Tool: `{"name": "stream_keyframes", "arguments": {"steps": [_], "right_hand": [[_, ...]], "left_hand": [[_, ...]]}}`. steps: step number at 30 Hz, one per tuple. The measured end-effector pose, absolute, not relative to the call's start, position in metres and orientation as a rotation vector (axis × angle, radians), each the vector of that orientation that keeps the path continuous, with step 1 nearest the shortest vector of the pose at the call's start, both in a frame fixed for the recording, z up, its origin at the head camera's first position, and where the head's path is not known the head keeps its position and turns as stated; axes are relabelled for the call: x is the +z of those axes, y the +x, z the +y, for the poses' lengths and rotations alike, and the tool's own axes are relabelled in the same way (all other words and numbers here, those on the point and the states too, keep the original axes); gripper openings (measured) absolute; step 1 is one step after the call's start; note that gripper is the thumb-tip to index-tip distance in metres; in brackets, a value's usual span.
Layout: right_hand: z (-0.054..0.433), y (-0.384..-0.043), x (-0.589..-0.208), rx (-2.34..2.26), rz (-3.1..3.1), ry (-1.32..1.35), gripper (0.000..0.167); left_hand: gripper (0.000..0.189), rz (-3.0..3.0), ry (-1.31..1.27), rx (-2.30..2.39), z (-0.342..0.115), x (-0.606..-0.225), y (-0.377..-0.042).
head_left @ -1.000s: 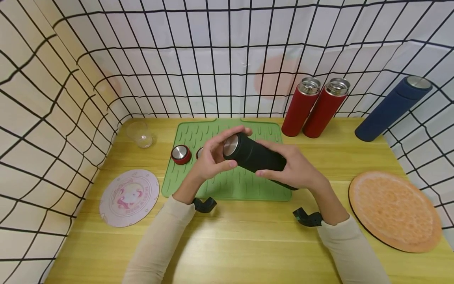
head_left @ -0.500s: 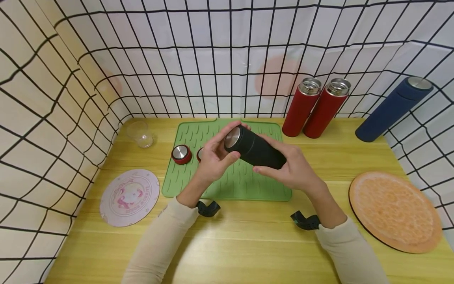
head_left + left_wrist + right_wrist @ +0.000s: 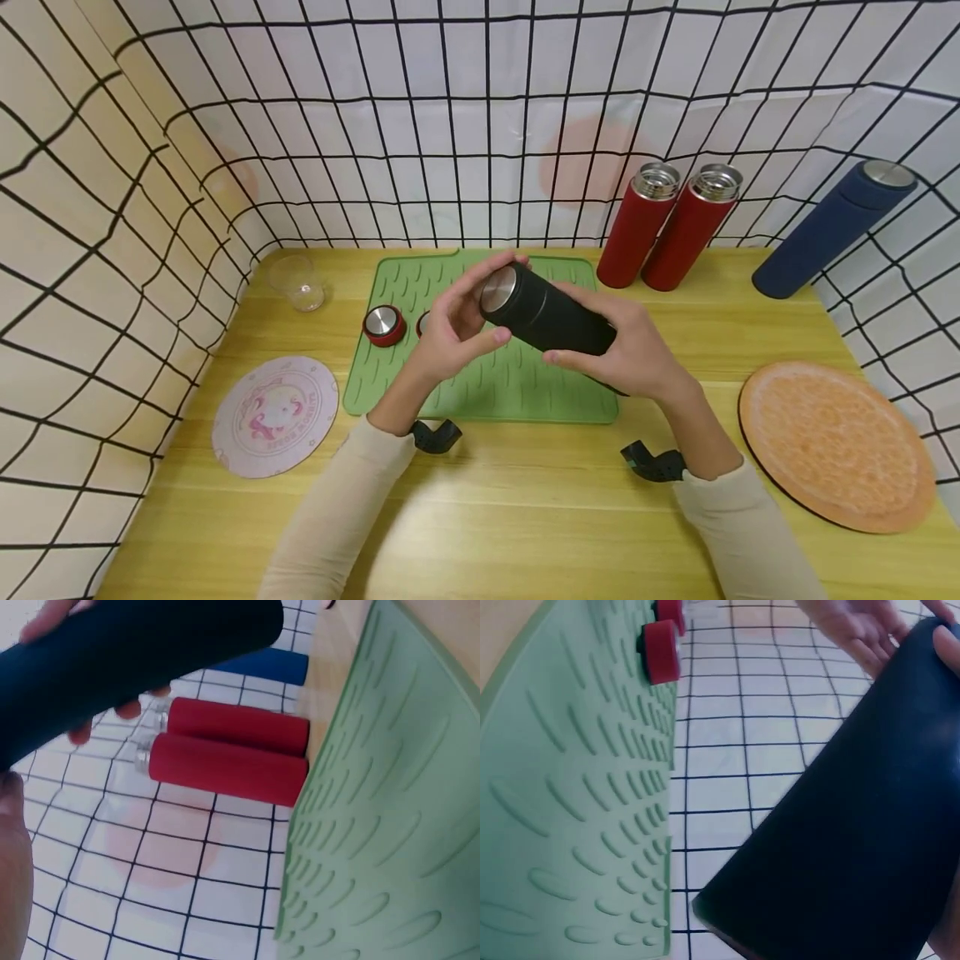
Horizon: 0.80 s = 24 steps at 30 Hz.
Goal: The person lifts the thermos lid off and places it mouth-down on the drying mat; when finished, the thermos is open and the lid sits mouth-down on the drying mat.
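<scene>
A black thermos flask [image 3: 566, 318] is held tilted above the green mat, its steel-topped cap [image 3: 498, 288] turned up to the left. My right hand [image 3: 630, 346] grips its body, thumb in front and fingers behind. The left hand [image 3: 452, 327] is cupped at the cap end, with its thumb at the cap's lower edge and fingers round the far side. In the left wrist view the dark flask [image 3: 142, 664] crosses the upper left. Two red caps [image 3: 660, 652] show on the mat in the right wrist view; in the head view the left hand partly hides one.
The ridged green mat [image 3: 525, 400] lies mid-table. Two lidless red flasks [image 3: 637, 229] and a capped blue flask [image 3: 832, 229] stand at the back right. A clear cup [image 3: 303, 292] and a pink round mat [image 3: 275, 417] are left; an orange round board [image 3: 836, 446] is right.
Both hands still hold the black flask up. It has shifted slightly right and up since a second ago, and the left thumb has moved a little along the cap's edge.
</scene>
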State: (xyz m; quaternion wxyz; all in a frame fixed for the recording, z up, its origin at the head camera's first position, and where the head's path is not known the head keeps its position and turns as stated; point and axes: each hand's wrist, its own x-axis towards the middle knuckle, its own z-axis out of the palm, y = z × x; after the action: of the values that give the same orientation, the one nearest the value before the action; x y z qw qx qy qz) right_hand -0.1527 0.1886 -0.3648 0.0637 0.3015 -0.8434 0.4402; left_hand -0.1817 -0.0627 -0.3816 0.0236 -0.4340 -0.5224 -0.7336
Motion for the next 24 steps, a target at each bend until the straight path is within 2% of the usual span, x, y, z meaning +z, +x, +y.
{"name": "stream_keyframes", "arguments": {"steps": [4,8,18,24], "right_hand": [[0.19,-0.151,-0.36,1.367,-2.643,0.977,0.076],[0.191,-0.15,-0.358,1.38,-2.698,1.026,0.077],[0.193,-0.152,-0.359,1.348,-2.666,1.03,0.076],[0.189,-0.15,-0.36,1.196,-2.625,0.945,0.079]], "left_hand": [[0.067,-1.621,-1.489,-2.241,-0.07,-0.383,-0.183],[0.066,-1.639,-1.54,-2.254,-0.075,-0.385,-0.185],[0.074,-1.698,-1.462,-2.282,-0.074,-0.386,-0.184],[0.081,-1.638,-1.269,-2.347,-0.065,-0.387,-0.182]]}}
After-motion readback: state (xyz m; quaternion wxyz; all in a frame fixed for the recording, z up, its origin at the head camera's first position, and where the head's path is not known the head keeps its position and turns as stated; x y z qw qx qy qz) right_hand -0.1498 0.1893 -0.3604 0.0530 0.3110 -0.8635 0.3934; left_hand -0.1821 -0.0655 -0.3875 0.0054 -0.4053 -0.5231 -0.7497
